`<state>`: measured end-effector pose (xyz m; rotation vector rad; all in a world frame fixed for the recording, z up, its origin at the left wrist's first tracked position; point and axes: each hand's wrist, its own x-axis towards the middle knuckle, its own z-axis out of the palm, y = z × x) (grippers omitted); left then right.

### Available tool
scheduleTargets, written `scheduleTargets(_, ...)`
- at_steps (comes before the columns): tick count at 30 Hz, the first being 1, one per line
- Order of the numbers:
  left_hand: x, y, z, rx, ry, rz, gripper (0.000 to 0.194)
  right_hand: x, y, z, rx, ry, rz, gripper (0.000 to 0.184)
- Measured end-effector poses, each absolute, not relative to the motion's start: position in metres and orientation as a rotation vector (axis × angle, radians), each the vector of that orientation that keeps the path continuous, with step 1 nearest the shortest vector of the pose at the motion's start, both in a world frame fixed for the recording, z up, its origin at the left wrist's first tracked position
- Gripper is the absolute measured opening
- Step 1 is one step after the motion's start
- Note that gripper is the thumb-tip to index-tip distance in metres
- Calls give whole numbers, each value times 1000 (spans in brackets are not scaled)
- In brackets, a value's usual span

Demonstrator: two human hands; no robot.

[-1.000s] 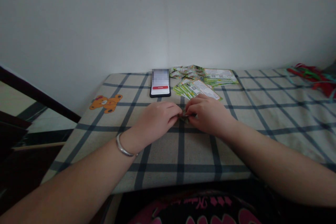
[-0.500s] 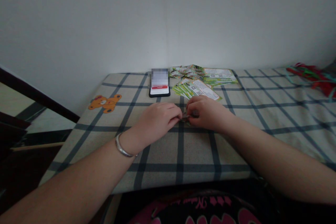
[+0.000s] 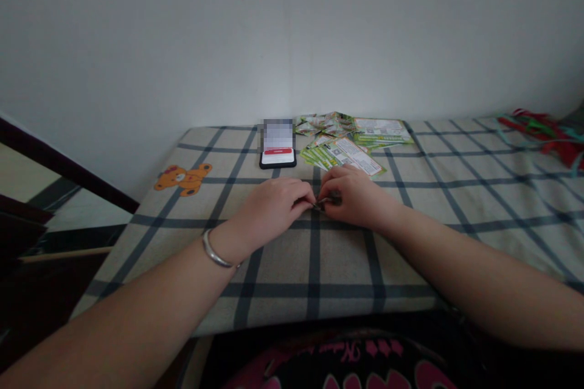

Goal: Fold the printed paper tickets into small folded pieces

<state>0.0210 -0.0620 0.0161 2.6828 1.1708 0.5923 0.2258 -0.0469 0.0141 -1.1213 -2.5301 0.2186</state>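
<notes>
Both of my hands meet over the middle of the checked cloth, working on one small folded piece of paper (image 3: 335, 198). My left hand (image 3: 281, 202) pinches its left end between thumb and fingers, a silver bangle round the wrist. From the other side my right hand (image 3: 353, 194) is closed on the same piece, which shows partly below its curled fingers. Just beyond the right hand lie fanned green-and-white printed leaflets (image 3: 360, 155). Farther back is a heap of folded paper pieces (image 3: 326, 124), with another stack of leaflets (image 3: 385, 130) to its right.
A phone (image 3: 278, 158) with a lit screen lies left of the leaflets. The checked cloth (image 3: 283, 273) covers the table up to the wall. An orange bear picture (image 3: 182, 180) is at the left, and red and green strands (image 3: 547, 137) lie at the far right.
Both hands stay in nearly the same place. My right hand has shifted slightly left, and the fingertips of the two hands are closer together on the paper.
</notes>
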Motion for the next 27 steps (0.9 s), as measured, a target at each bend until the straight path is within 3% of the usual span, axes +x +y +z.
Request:
scheduleTargets(10,19,-63,18,2729,1171,569,7,226,-45,13,-1070,-2508,303,13)
scheduleTargets(27,17,-63,18,2811,1160,505,6,228,-57,34,-1200,-2692,-95,10)
